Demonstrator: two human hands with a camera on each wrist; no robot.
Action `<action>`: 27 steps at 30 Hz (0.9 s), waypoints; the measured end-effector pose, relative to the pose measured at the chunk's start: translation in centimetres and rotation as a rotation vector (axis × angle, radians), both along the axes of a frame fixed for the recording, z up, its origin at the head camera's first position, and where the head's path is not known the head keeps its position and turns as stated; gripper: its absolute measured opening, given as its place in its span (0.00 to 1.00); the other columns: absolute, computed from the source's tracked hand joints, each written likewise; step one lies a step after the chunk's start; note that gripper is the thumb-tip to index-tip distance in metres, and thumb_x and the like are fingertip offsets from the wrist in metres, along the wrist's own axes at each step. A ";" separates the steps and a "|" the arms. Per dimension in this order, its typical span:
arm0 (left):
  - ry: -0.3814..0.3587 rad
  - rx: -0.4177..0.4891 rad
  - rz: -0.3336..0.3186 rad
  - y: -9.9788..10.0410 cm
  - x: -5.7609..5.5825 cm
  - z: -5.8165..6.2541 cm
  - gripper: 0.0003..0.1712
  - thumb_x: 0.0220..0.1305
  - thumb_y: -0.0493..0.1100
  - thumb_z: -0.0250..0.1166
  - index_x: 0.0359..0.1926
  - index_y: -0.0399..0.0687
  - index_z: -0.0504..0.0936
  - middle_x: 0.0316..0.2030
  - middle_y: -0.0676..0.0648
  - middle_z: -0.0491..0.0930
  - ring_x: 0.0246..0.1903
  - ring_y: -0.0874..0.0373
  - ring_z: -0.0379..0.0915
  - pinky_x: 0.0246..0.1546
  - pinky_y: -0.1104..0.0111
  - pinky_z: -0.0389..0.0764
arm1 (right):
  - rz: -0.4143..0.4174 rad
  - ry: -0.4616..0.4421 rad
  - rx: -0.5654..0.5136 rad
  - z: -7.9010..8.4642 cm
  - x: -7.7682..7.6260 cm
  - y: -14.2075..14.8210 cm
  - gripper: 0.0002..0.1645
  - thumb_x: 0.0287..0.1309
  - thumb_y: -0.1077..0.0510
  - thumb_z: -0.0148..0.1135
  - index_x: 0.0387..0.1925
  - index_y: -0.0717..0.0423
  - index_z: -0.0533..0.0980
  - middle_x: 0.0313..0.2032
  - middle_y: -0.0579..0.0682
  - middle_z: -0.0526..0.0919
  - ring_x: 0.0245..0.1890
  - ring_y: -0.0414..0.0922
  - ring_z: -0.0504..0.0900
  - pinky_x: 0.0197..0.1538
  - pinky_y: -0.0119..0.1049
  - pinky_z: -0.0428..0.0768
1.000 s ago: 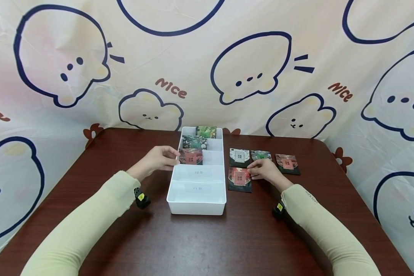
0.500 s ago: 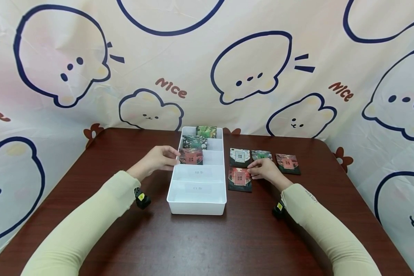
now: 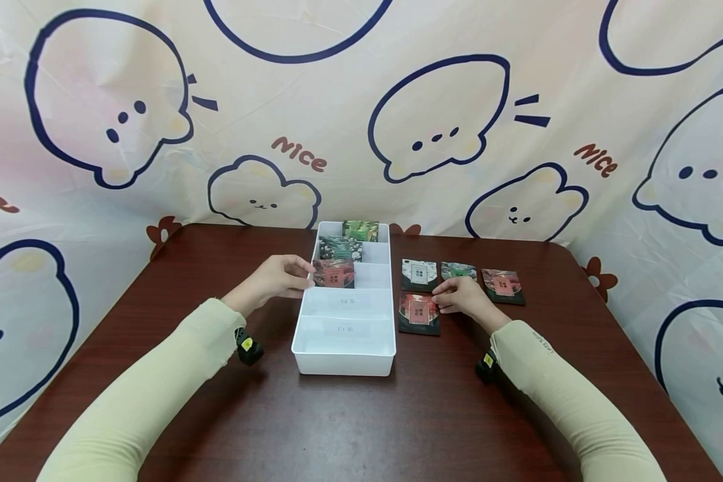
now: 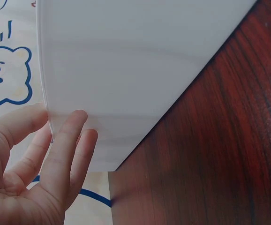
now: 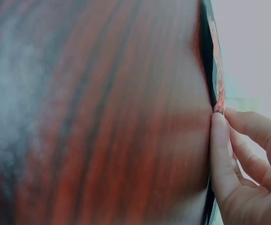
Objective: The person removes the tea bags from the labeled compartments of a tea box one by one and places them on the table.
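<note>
A white divided tray (image 3: 343, 365) stands on the table, with several compartments in a row. My left hand (image 3: 274, 276) holds its left rim, and in the left wrist view the fingers (image 4: 63, 150) lie along the outer wall. Close to those fingertips, a red tea packet (image 3: 334, 273) leans in the middle compartment. My right hand (image 3: 466, 301) pinches the right edge of another red tea packet (image 3: 419, 314), which lies on the table right of the tray. The right wrist view shows thumb and index finger on the packet's edge (image 5: 217, 89).
Behind the right hand lie a white packet (image 3: 418, 274), a green packet (image 3: 458, 270) and a red-and-black packet (image 3: 503, 286). Two green packets, one darker (image 3: 340, 248) and one lighter (image 3: 361, 230), sit in the tray's far compartments. A printed cloth (image 3: 349, 120) hangs behind the table.
</note>
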State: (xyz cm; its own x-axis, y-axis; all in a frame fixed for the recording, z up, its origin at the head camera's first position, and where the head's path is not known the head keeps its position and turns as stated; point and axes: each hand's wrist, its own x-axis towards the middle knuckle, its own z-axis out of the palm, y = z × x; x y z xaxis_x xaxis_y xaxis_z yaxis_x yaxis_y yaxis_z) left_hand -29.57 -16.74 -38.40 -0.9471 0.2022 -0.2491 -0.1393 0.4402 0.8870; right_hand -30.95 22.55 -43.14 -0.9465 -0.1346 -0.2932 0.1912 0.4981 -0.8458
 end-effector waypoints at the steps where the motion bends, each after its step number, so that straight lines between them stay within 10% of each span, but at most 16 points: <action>1: 0.000 0.000 0.000 0.0 0.0 0.0 0.21 0.60 0.34 0.67 0.54 0.37 0.76 0.48 0.37 0.74 0.40 0.51 0.80 0.44 0.59 0.85 | 0.000 0.001 0.001 0.0 0.0 0.0 0.13 0.61 0.65 0.62 0.47 0.69 0.78 0.34 0.54 0.83 0.28 0.39 0.84 0.35 0.36 0.86; 14: -0.008 0.014 -0.005 0.0 0.0 0.0 0.21 0.60 0.34 0.68 0.54 0.36 0.76 0.48 0.37 0.74 0.40 0.51 0.80 0.44 0.59 0.85 | 0.027 0.002 -0.086 0.7 -0.4 0.4 0.19 0.63 0.64 0.61 0.52 0.71 0.74 0.40 0.56 0.82 0.32 0.42 0.84 0.42 0.39 0.86; 27: -0.014 0.007 -0.002 -0.1 0.0 0.0 0.22 0.59 0.35 0.68 0.55 0.37 0.76 0.48 0.37 0.74 0.39 0.51 0.80 0.45 0.58 0.84 | 0.191 0.266 -0.283 11.1 -1.1 -2.7 0.26 0.63 0.52 0.63 0.58 0.61 0.72 0.48 0.50 0.81 0.44 0.42 0.84 0.53 0.38 0.82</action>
